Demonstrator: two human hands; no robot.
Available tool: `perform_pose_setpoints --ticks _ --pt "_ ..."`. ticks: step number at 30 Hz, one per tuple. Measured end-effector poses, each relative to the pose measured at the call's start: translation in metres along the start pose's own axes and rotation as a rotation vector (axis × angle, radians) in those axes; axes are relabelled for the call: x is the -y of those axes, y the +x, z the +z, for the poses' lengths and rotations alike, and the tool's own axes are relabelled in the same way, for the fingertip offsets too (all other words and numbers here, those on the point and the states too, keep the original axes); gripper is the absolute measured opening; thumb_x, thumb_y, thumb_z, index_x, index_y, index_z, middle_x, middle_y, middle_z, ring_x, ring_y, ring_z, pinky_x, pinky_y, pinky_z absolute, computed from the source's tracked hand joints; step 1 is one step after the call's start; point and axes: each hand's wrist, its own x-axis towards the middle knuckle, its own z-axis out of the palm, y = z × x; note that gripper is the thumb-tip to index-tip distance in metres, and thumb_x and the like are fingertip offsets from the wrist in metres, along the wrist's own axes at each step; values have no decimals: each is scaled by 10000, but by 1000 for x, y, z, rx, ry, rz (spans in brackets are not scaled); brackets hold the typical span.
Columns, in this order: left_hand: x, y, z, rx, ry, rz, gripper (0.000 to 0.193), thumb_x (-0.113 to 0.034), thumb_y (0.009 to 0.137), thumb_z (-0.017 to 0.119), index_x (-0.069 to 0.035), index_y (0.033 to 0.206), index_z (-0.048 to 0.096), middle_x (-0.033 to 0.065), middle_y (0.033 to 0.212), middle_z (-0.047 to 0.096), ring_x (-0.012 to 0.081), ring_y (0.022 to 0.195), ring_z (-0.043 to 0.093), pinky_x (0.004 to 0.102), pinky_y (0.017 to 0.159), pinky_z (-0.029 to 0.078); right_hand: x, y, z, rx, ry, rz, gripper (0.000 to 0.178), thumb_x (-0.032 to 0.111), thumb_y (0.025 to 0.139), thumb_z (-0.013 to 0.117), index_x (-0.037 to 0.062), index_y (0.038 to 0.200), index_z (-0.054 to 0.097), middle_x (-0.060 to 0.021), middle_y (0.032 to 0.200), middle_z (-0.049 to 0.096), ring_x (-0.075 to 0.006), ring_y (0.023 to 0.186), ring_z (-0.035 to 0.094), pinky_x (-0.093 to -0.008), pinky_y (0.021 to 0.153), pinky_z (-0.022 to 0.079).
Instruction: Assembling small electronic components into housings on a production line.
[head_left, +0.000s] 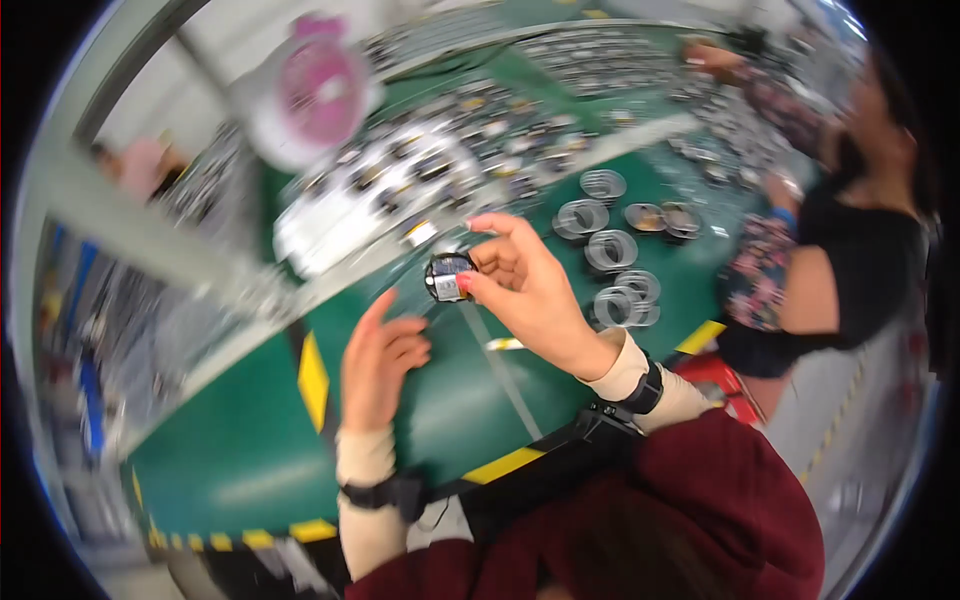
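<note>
Tape (505,465) edges the green surface (250,420), clear tubs (611,252) on it, pink fan (320,92) beyond. Right grip (532,292) pinches a round black thing (446,272); left grip (374,368) is spread apart.

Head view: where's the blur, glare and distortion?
Head view: small parts at upper centre smear, while the round device looks clearer; head view: soft glare on the green tabletop, lower left; head view: fisheye bends the pale frame at left.
</note>
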Motion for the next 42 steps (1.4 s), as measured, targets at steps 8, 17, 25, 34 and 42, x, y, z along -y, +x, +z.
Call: perform_pose_setpoints --ticks 8,17,25,34,42 --pt "2 2 6 36 93 15 411 -227 936 436 1 1273 384 114 985 584 143 756 563 241 640 489 39 21 -247 -665 -796 -107 466 27 767 620 27 1190 423 -85 777 618 -137 652 580 -242 578 461" --pt "7 0 11 6 127 30 427 -255 929 455 -5 1269 390 81 947 584 124 742 549 222 626 476 3 19 -281 -747 -1646 72 466 80 731 658 52 1153 461 -153 828 616 -194 733 609 -314 635 471" --pt "6 -10 31 38 476 296 283 -99 912 450 19 1161 511 81 902 598 126 688 548 237 641 470 52 -36 -75 34 176 218 253 62 842 555 25 1084 493 -36 885 559 -102 694 532 -224 604 435" --pt "6 -39 54 -38 652 433 140 66 756 589 26 874 653 100 857 603 147 693 584 238 602 473 16 -73 4 380 352 508 209 41 869 498 18 1076 498 -40 920 550 -93 733 521 -213 625 428" --pt "8 -33 63 -74 1333 989 133 47 737 625 11 864 614 80 798 593 152 674 592 250 580 471 12 -77 -1 364 376 420 347 39 871 489 18 1212 435 -64 988 551 -99 738 518 -217 632 427"
